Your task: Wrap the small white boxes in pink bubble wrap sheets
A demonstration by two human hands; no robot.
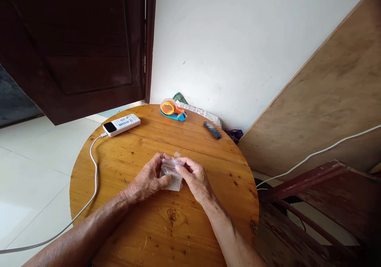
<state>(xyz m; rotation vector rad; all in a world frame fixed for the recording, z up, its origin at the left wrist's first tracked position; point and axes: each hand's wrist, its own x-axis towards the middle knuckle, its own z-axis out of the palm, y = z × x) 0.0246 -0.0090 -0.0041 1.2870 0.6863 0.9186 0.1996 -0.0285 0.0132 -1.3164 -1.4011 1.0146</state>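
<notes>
A small clear plastic packet [173, 183] with something pale inside rests near the middle of the round wooden table. My left hand [153, 175] is closed on its left side, thumb lying over the front face and fingers curled behind the far edge. From the right, my right hand [193, 175] pinches the packet's upper part between thumb and forefinger. A small translucent tab [177, 154] shows just beyond the packet. What exactly lies inside the plastic cannot be made out.
A tape dispenser [173, 110] in orange and blue stands at the table's far edge. Left of it lies a white power bank [122, 125] with a white cable [95, 171]. A blurred dark object [212, 130] lies at the right. A reddish wooden chair [306, 183] stands beside the table [125, 227].
</notes>
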